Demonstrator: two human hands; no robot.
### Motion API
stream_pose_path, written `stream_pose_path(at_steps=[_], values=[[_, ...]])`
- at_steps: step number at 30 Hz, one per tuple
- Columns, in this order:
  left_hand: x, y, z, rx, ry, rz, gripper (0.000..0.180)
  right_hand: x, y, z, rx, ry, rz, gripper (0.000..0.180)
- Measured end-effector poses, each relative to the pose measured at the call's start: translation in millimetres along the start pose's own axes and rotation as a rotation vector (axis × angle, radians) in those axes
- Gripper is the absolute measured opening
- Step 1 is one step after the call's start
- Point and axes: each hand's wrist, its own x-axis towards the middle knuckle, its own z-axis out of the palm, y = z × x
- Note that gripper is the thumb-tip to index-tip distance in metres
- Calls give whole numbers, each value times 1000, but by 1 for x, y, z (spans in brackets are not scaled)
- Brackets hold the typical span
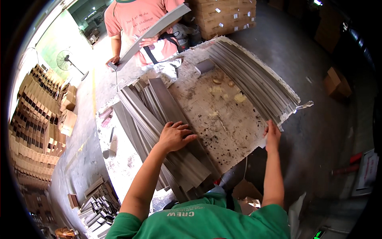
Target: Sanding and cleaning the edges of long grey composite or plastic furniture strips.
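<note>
Head: left hand (174, 137) spread on strips (186, 166); right hand (272, 136) half-curled, contact unclear.

- The table (209, 115) lies before me.
- On its left half, the left pile of strips (159, 99) runs away from me, near ends toward my body; my left fingers (181, 132) lie on top of it.
- Along its right edge lies the right row of strips (254, 81).
- My right fingers (271, 127) are near that row's close end, at the table's near right corner.
- By the row's far end, to its left, lies a short block (205, 66).
- Across the table stands a co-worker (139, 20), a long piece (155, 32) in hand.
- Stacked cartons (225, 18) stand behind, right of the co-worker.
- Left, beyond the table, stands a fan (63, 59).
</note>
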Motion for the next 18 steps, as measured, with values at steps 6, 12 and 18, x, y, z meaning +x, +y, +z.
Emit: stream_pose_path(at_steps=[6,12,18], values=[[8,11,-2,-31,41,33,55,-17,48,38,-392,90,-571,16],[7,3,-3,-35,43,11,53,-13,35,50,-452,-1,-406,16],[4,-5,1,8,102,-11,45,73,-32,4,-578,68,-564,35]])
